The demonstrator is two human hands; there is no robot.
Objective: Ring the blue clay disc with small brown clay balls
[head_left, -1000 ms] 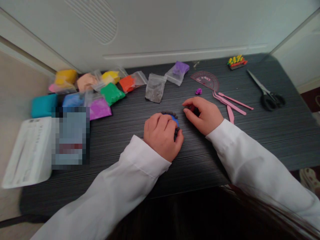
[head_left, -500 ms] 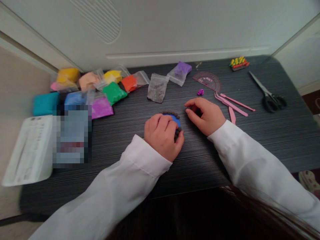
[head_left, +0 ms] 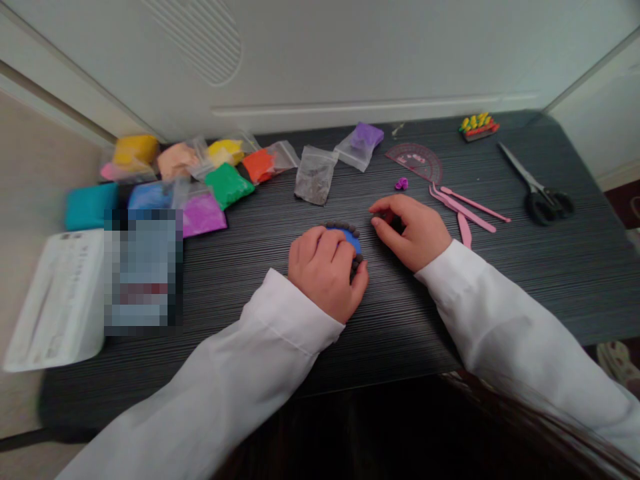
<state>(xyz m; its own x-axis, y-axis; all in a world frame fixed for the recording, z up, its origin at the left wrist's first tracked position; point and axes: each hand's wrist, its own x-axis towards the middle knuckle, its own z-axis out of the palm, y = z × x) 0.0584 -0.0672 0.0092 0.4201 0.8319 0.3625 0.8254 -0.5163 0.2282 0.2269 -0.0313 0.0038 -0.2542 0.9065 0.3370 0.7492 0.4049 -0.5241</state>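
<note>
My left hand (head_left: 327, 272) is curled over a blue clay disc (head_left: 354, 244) on the table, fingers closed round its side. Small dark grey clay lumps (head_left: 343, 227) line the disc's edge; the part beneath my palm is hidden. To the right and apart from it, my right hand (head_left: 411, 230) rests on the table with thumb and forefinger pinched together. Between those fingers a small dark clay bit (head_left: 380, 215) shows in part. A crumpled purple clay lump (head_left: 401, 183) lies just beyond the right hand.
Bags of coloured clay, such as a green one (head_left: 229, 187) and a grey one (head_left: 315, 175), lie along the back. Right of my hands are a protractor (head_left: 415, 162), pink tweezers (head_left: 463, 208), scissors (head_left: 537, 187) and a yellow-topped clay piece (head_left: 479, 127). A white packet (head_left: 60, 300) lies left.
</note>
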